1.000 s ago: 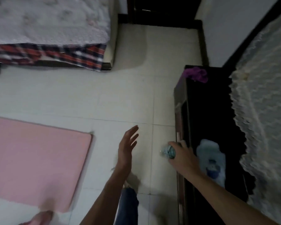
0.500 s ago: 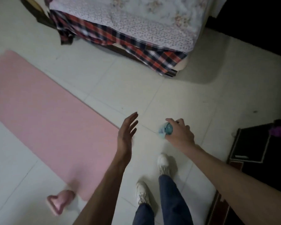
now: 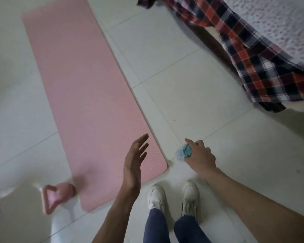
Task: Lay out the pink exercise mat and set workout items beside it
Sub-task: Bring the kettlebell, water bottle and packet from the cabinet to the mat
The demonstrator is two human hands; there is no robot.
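The white tiled floor (image 3: 191, 71) fills most of the view. At the upper right, the corner of a bed (image 3: 291, 27) with a pale patterned cover juts in, and a red, black and white plaid sheet (image 3: 263, 67) hangs off its edge down to the tiles. The pink exercise mat (image 3: 88, 95) lies unrolled and flat on the floor, running from the upper left to its near short edge just in front of the person's 2 white shoes (image 3: 174, 195), which stand on bare tile below blue trouser legs. A pink kettlebell-shaped weight (image 3: 57, 195) lies on its side at the mat's near left corner, touching or just beside the edge; blur hides which. The left hand (image 3: 135, 160) hovers over the mat's near right corner, its grip open with fingers straight and empty. The right hand (image 3: 198, 158) is to the right of the mat, over bare tile, its grip closed around the top of a small clear bottle with a teal cap (image 3: 183, 152).
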